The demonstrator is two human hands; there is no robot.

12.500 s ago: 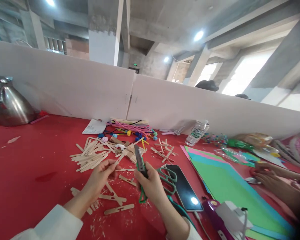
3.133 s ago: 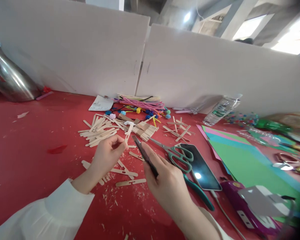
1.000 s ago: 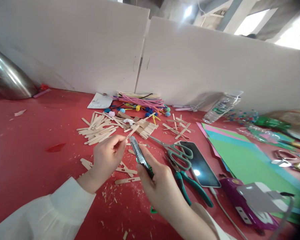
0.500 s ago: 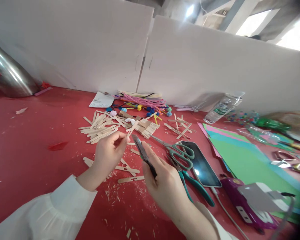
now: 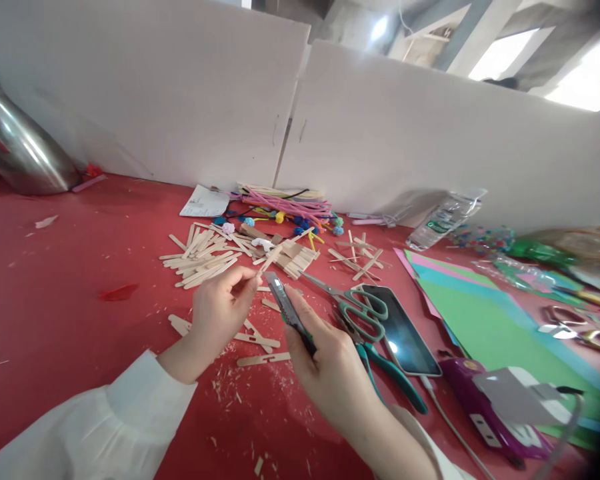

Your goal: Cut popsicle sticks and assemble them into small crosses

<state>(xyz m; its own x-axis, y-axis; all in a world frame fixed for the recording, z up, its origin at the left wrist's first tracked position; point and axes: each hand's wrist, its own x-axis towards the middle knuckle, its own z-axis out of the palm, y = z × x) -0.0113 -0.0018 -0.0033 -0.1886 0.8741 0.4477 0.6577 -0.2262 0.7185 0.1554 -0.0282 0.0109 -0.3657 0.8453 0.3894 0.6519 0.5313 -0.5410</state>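
Note:
Between thumb and fingertips my left hand (image 5: pixel 223 308) pinches a wooden craft stick (image 5: pixel 271 259), its free end pointing up and to the right. My right hand (image 5: pixel 325 360) is wrapped round a utility knife (image 5: pixel 291 312). The knife's blade end is close to the held stick; whether they touch I cannot tell. Below the hands lie several notched craft sticks (image 5: pixel 263 360) among wood shavings (image 5: pixel 230 390). Behind my left hand spreads a loose pile of craft sticks (image 5: pixel 205 257). Just beyond the knife are grey-green scissors (image 5: pixel 363 312).
Right of my right hand are teal-handled pliers (image 5: pixel 397 377), a phone (image 5: pixel 405 330) on a cable and a purple power strip (image 5: pixel 487 407). Coloured paper sheets (image 5: pixel 480 307) and a plastic bottle (image 5: pixel 445 220) lie farther right. Pipe cleaners (image 5: pixel 285 202) lie by the white partition; a steel jug (image 5: pixel 23 143) stands left.
The knife has turned slightly in my right hand, and its side now catches more light. The left hand still holds the stick in nearly the same place. The view has shifted a little.

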